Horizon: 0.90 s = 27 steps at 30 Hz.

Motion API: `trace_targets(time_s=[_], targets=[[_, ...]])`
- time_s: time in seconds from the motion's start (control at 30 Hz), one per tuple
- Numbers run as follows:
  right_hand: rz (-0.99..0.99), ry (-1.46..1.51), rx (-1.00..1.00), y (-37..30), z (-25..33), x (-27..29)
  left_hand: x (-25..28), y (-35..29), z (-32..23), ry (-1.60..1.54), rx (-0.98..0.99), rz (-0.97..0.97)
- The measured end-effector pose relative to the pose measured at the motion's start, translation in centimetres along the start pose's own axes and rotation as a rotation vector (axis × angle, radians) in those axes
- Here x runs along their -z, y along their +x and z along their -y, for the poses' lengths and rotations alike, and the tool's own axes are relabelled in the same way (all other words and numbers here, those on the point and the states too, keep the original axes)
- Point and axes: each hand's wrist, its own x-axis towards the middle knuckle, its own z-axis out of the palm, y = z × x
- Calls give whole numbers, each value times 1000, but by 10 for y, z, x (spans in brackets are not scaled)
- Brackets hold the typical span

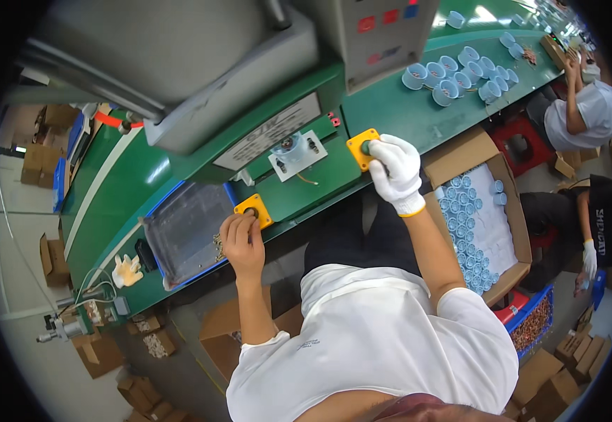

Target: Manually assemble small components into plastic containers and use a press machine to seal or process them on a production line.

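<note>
My left hand, bare, has its fingers bent and together over a dark push button on a yellow button box. My right hand, in a white knitted glove, is curled against the green push button of a second yellow button box. Between the two boxes, a light-blue plastic cup sits in a pale metal fixture plate under the green machine head. Small parts seem to lie in the cup, too small to name. A short wire shows at the plate's near edge.
Left of me lies a blue-rimmed tray with small brass-coloured pieces; a loose glove is beyond it. An open carton of blue cups stands at my right. More cups cover the green bench. Co-workers sit farther right.
</note>
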Motion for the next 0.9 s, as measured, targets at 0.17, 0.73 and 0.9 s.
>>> trace_targets(time_s=[0.17,0.73,0.9], targets=[[38,-97,23,22,-1,0,-7,12,0,83,-43,55],[47,261,-612,-15,-29,-14,-42,40,-23,-65,93,27],[40,271,-627,-15,-27,-13,-39,40,-23,-126,131,23]])
